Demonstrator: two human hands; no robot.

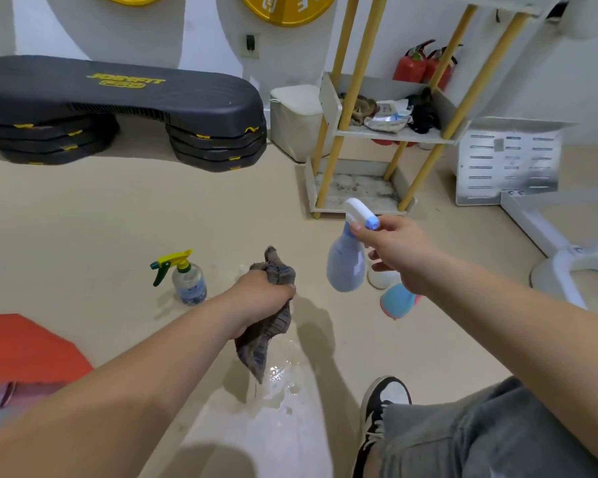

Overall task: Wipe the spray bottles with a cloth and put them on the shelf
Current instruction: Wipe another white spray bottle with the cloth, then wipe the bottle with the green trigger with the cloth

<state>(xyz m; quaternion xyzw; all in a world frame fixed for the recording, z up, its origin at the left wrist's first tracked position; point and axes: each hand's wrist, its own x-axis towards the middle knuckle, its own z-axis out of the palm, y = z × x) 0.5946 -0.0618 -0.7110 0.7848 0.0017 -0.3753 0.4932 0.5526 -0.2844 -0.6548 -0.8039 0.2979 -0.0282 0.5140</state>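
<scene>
Two spray bottles show plainly. The right hand [396,250] holds one in the air, a pale blue spray bottle [346,267] with a white head, with thumb and fingers curled round its neck just below the head; its body hangs tilted over the floor, in front of the shelf unit [390,134]. The other, a clear spray bottle [188,282] with a yellow and green trigger, stands upright on the beige floor [118,208], left of the left hand [263,294]. That hand's fingers are clenched tight round one dark grey cloth [268,339], whose loose end hangs down over a wet patch [283,374]. A blue and pink object [397,300] lies under the right wrist; what it is cannot be told. The shelf unit has four yellow poles; its bottom tier is stained, and the next holds rags and packets. Two red fire extinguishers [422,65] stand behind it, and one black step platform [118,94] rests on stacked risers at the left
</scene>
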